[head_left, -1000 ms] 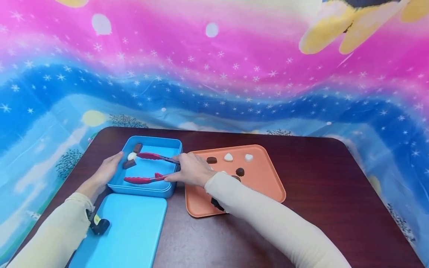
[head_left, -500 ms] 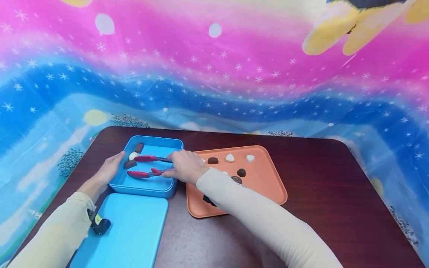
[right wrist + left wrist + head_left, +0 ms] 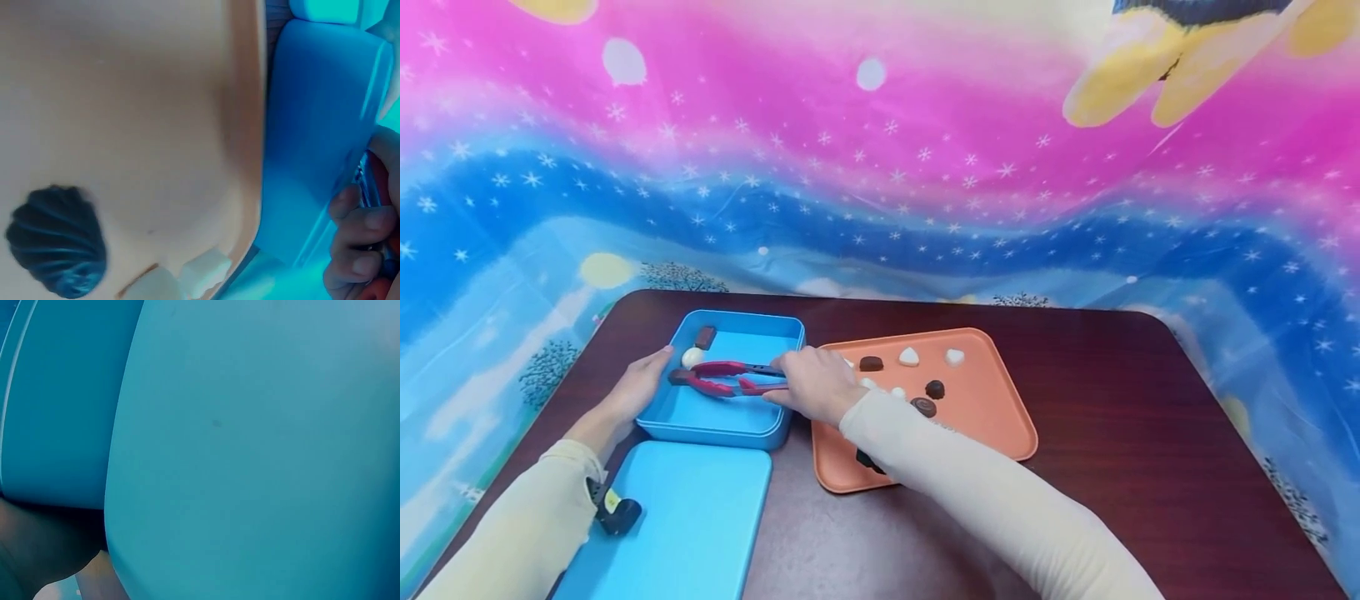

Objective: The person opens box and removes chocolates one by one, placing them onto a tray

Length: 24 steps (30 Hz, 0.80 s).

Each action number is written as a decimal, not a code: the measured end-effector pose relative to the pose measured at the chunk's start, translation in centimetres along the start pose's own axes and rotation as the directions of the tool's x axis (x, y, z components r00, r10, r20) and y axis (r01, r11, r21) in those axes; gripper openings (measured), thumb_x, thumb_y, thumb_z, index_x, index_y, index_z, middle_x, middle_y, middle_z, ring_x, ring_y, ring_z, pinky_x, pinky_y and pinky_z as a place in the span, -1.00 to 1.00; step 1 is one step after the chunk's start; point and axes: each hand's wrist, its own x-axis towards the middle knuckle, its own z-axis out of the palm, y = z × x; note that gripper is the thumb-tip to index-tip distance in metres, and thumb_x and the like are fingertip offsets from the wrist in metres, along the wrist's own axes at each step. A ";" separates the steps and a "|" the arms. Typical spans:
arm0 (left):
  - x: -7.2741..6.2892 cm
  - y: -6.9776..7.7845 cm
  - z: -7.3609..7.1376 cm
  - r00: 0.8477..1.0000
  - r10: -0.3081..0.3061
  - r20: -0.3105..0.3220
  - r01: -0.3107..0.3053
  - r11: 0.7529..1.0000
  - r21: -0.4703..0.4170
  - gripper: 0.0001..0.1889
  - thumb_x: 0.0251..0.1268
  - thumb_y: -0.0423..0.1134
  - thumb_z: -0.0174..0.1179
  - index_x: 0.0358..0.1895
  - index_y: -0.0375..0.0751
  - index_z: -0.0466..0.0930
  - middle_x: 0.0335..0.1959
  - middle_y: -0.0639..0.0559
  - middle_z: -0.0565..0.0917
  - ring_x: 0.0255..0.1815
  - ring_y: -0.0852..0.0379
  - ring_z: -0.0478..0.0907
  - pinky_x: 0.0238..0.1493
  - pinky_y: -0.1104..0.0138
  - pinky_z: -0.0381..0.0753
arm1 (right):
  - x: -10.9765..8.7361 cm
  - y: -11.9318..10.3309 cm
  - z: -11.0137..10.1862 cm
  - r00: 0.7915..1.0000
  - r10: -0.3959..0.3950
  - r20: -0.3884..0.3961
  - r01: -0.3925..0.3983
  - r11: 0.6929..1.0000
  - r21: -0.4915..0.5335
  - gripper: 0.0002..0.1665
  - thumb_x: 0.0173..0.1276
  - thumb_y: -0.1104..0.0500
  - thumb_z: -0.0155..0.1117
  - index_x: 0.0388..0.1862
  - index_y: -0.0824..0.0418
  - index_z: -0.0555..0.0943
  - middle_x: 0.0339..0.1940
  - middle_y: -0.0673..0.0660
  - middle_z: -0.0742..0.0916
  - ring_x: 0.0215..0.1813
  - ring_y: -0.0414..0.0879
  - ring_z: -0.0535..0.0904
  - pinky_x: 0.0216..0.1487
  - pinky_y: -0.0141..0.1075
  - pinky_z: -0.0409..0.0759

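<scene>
My right hand (image 3: 816,382) grips a pair of red-tipped tongs (image 3: 718,377) over the blue box (image 3: 775,432). The tips of the tongs come together at a dark brown chocolate (image 3: 678,377) by the box's left wall. A white round chocolate (image 3: 692,358) sits just behind it, and a brown rectangular chocolate (image 3: 705,337) lies farther back. With fingers fairly straight, my left hand (image 3: 636,387) rests against the outer left side of the box. In the right wrist view, curled fingers (image 3: 365,240) wrap the tongs' handle.
An orange tray (image 3: 1000,417) right of the box bears several dark and white chocolates, among them a dark shell-shaped one (image 3: 57,242). The blue lid (image 3: 692,517) lies in front of the box. A patterned cloth (image 3: 880,208) hangs behind the brown table (image 3: 1112,467).
The tongs moved left inside the box and their spread tips came together at the front brown chocolate. My right hand stayed around the handle; my left hand stayed at the box's side.
</scene>
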 end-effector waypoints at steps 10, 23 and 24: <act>0.1 -0.2 0.0 1.000 -0.030 0.003 0.030 0.999 -0.023 -0.11 0.56 0.35 -0.54 0.63 -0.25 -0.44 0.64 -0.44 -0.33 0.61 -0.57 -0.34 0.47 -0.51 -0.13 | -1.3 0.7 -0.1 0.998 -0.005 -0.055 0.008 0.998 0.055 -0.44 0.39 -0.26 0.31 0.28 -0.08 0.64 -0.60 -0.07 0.60 -0.54 -0.18 0.49 -0.67 -0.41 0.39; -0.1 -0.2 -0.1 1.000 -0.011 0.027 0.011 1.000 -0.023 -0.07 0.54 0.38 -0.57 0.61 -0.29 -0.51 0.64 -0.45 -0.34 0.62 -0.54 -0.35 0.51 -0.45 -0.16 | -3.7 2.2 -0.8 0.990 -0.006 -0.139 0.016 0.997 0.072 -0.46 0.37 -0.24 0.35 0.25 -0.06 0.67 -0.57 -0.11 0.57 -0.64 -0.22 0.40 -0.73 -0.43 0.25; -0.2 -0.2 -0.1 1.000 -0.009 0.028 0.009 1.000 -0.020 -0.08 0.54 0.38 -0.58 0.61 -0.29 -0.51 0.63 -0.45 -0.34 0.62 -0.55 -0.35 0.52 -0.45 -0.16 | -3.9 2.3 -0.9 0.990 -0.002 -0.143 0.014 0.997 0.079 -0.46 0.37 -0.24 0.35 0.23 -0.07 0.68 -0.58 -0.12 0.56 -0.63 -0.23 0.41 -0.72 -0.44 0.27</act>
